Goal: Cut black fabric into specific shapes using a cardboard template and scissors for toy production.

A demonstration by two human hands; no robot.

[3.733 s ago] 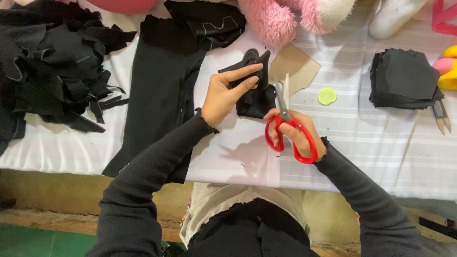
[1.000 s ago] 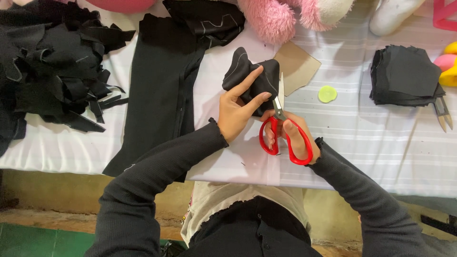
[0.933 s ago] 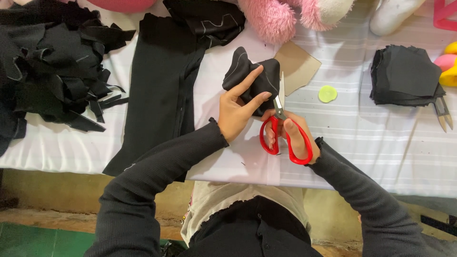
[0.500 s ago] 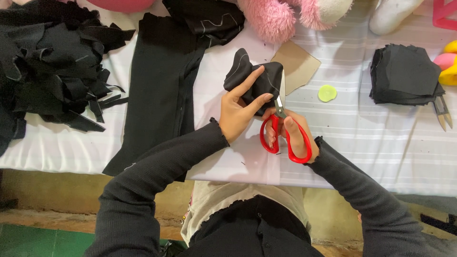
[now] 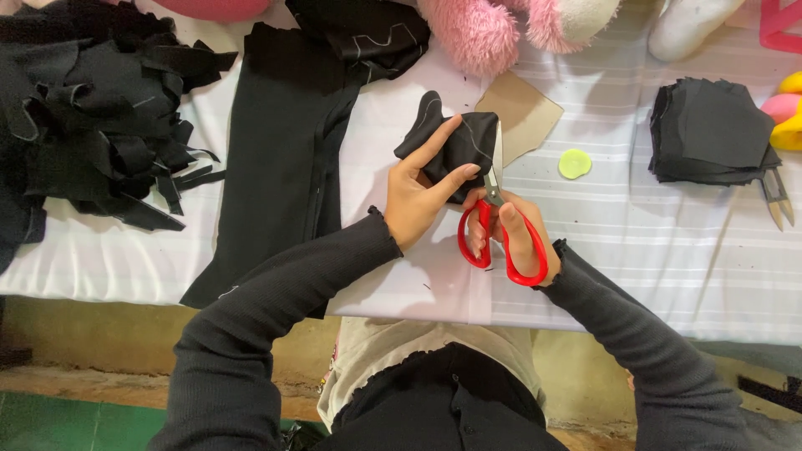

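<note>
head view: white striped table [image 5: 652, 250], black scrap heap [image 5: 92, 125] at its left edge | left hand [image 5: 418, 196] pinches black fabric piece [image 5: 451, 146] near the far-edge middle | right hand [image 5: 510, 234] closed through red scissors [image 5: 501, 242], blades at the fabric

Sewing workshop: beside the red-handled scissors [image 5: 499, 236] on the desk [image 5: 635, 242] lie black fabric scraps [image 5: 100, 125], stacked cut pieces [image 5: 710, 134], thread snips [image 5: 777, 196].

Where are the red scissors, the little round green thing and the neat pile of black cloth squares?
Red-handled scissors [image 5: 511, 250]: head view, on the red handle loop.
Small round green disc [image 5: 575, 164]: head view, on its middle.
Neat stack of black cloth squares [image 5: 710, 129]: head view, on the top piece.
</note>
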